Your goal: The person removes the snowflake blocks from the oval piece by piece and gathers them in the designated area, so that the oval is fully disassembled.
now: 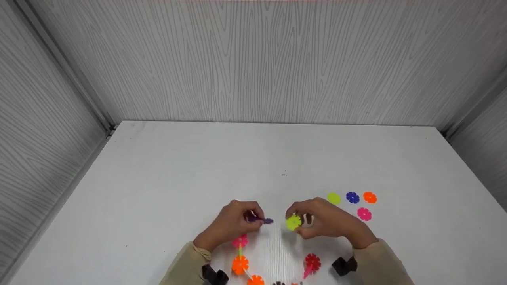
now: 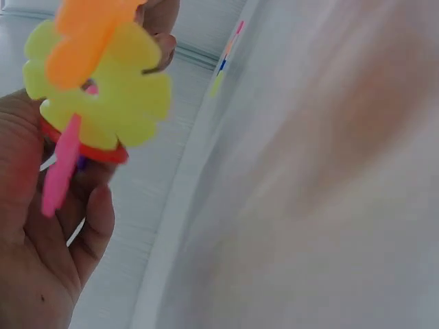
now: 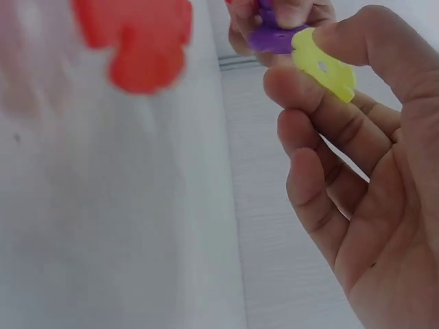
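Observation:
My left hand [image 1: 233, 221] pinches a purple flower-shaped plastic disc [image 1: 268, 221] near the table's front middle. Pink [image 1: 240, 241] and orange [image 1: 240, 264] discs, slotted together in a chain, run down from beneath that hand. Close up in the left wrist view are a yellow disc [image 2: 140, 103], an orange one and a pink one [image 2: 62, 168]. Between thumb and index finger, my right hand [image 1: 330, 219] grips a loose yellow disc [image 1: 294, 222]. In the head view a gap separates it from the purple disc; in the right wrist view the two overlap.
Right of my right hand lie loose yellow [image 1: 334, 198], blue [image 1: 352, 197], orange [image 1: 370, 197] and pink [image 1: 364, 214] discs. A red disc [image 1: 313, 262] with a pink one attached sits nearer me. Wood-grain panels [image 1: 253, 59] enclose the white table [image 1: 198, 158].

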{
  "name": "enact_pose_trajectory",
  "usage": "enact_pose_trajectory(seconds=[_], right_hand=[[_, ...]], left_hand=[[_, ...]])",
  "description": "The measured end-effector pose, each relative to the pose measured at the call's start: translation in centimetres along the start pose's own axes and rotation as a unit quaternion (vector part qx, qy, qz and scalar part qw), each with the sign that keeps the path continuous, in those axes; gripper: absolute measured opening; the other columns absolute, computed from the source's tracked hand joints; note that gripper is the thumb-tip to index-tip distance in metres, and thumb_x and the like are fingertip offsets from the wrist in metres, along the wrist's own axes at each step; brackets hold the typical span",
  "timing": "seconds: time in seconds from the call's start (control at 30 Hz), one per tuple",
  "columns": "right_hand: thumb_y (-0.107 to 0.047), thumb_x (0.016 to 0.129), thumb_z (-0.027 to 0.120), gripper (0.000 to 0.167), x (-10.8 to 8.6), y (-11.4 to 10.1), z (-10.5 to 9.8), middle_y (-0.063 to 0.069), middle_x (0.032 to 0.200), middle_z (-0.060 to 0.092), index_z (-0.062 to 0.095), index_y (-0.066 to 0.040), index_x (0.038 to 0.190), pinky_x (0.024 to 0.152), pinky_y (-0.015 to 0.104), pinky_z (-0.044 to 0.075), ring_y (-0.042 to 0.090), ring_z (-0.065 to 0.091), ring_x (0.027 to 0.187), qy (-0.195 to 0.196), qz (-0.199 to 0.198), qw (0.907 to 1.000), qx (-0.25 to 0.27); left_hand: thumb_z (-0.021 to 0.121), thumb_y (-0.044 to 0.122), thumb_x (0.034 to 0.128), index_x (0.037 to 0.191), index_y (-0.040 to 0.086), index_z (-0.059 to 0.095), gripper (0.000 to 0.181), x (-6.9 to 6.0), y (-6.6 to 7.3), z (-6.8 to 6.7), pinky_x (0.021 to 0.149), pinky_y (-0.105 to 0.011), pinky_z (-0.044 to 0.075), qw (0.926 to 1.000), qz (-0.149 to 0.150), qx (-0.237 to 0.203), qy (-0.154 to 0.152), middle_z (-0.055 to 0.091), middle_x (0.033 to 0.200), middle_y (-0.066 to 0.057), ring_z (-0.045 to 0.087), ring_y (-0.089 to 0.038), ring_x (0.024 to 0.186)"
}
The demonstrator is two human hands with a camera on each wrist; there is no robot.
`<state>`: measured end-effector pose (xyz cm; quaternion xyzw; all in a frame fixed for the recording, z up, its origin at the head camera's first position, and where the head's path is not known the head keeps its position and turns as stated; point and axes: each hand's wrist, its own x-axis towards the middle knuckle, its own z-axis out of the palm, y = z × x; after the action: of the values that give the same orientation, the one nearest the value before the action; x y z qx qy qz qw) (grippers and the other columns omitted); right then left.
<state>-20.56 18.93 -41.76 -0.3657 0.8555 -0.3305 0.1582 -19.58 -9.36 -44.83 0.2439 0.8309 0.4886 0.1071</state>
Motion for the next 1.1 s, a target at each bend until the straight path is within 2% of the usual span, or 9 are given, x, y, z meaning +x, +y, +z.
enact_pose_trajectory(seconds=[0.1, 0.17, 0.27, 0.4, 0.6, 0.93, 1.1], right_hand=[[-0.011, 0.084, 0.068, 0.023, -2.1, 1.4, -1.8, -0.002, 0.092, 0.069, 0.066, -0.011, 0.107, 0.068, 0.024, 0.051, 0.004, 0.057, 0.075, 0.05, 0.004, 0.9987, 0.0], [-0.011, 0.084, 0.069, 0.022, -3.2, 2.1, -2.6, -0.003, 0.088, 0.068, 0.066, -0.012, 0.106, 0.068, 0.025, 0.05, 0.005, 0.057, 0.074, 0.076, 0.024, 0.9968, 0.0], [-0.017, 0.087, 0.069, 0.023, -3.6, 2.8, -3.0, -0.005, 0.085, 0.065, 0.065, -0.014, 0.109, 0.069, 0.025, 0.049, 0.008, 0.057, 0.075, 0.081, 0.046, 0.9957, 0.001], [-0.019, 0.088, 0.067, 0.024, -3.1, 3.2, -2.8, -0.005, 0.087, 0.065, 0.064, -0.016, 0.112, 0.071, 0.024, 0.049, 0.007, 0.056, 0.077, 0.074, 0.059, 0.9955, 0.003], [-0.016, 0.089, 0.067, 0.028, -3.2, 4.2, -2.7, -0.004, 0.086, 0.06, 0.062, -0.014, 0.116, 0.071, 0.022, 0.047, 0.005, 0.053, 0.078, 0.084, 0.076, 0.9934, 0.016], [-0.016, 0.091, 0.065, 0.038, -3.5, 4.7, -3.2, 0.006, 0.09, 0.06, 0.056, -0.008, 0.127, 0.069, 0.022, 0.05, 0.009, 0.056, 0.075, 0.066, 0.116, 0.9881, 0.077], [-0.009, 0.095, 0.053, 0.033, -3.7, 5.3, -3.3, 0.009, 0.092, 0.061, 0.057, -0.01, 0.129, 0.067, 0.023, 0.048, 0.012, 0.055, 0.076, 0.071, 0.135, 0.9842, 0.09]], left_hand=[[0.067, 0.007, 0.0844, 0.087, 0.012, 0.069, 0.005, -0.8, -0.6, -2.2, 0.061, -0.019, 0.048, 0.9973, -0.021, 0.005, 0.07, 0.068, 0.083, -0.003, 0.056, -0.01, 0.069], [0.068, 0.007, 0.0845, 0.087, 0.011, 0.068, 0.005, -1.3, -0.7, -3.2, 0.06, -0.019, 0.047, 0.9947, -0.029, -0.005, 0.098, 0.067, 0.082, -0.004, 0.054, -0.014, 0.068], [0.068, 0.011, 0.0862, 0.09, 0.011, 0.069, 0.003, -1.3, -0.6, -3.5, 0.062, -0.019, 0.048, 0.996, -0.029, -0.02, 0.082, 0.067, 0.084, -0.005, 0.054, -0.015, 0.07], [0.067, 0.014, 0.0874, 0.09, 0.012, 0.069, 0.004, -0.8, -0.7, -2.8, 0.066, -0.02, 0.051, 0.9982, -0.032, -0.029, 0.041, 0.067, 0.088, -0.003, 0.057, -0.014, 0.073], [0.067, 0.015, 0.088, 0.091, 0.011, 0.067, 0.005, -0.7, -1.2, -2.5, 0.067, -0.02, 0.05, 0.998, -0.034, -0.029, 0.045, 0.066, 0.088, -0.003, 0.057, -0.016, 0.075], [0.066, 0.016, 0.0888, 0.092, 0.015, 0.066, 0.004, -0.8, -1.5, -2.7, 0.067, -0.021, 0.049, 0.9981, -0.044, -0.015, 0.041, 0.066, 0.088, -0.002, 0.056, -0.016, 0.077], [0.066, 0.015, 0.0892, 0.093, 0.014, 0.065, 0.004, -0.8, -1.5, -2.5, 0.066, -0.021, 0.049, 0.9983, -0.044, -0.016, 0.036, 0.066, 0.089, -0.002, 0.056, -0.016, 0.077]])
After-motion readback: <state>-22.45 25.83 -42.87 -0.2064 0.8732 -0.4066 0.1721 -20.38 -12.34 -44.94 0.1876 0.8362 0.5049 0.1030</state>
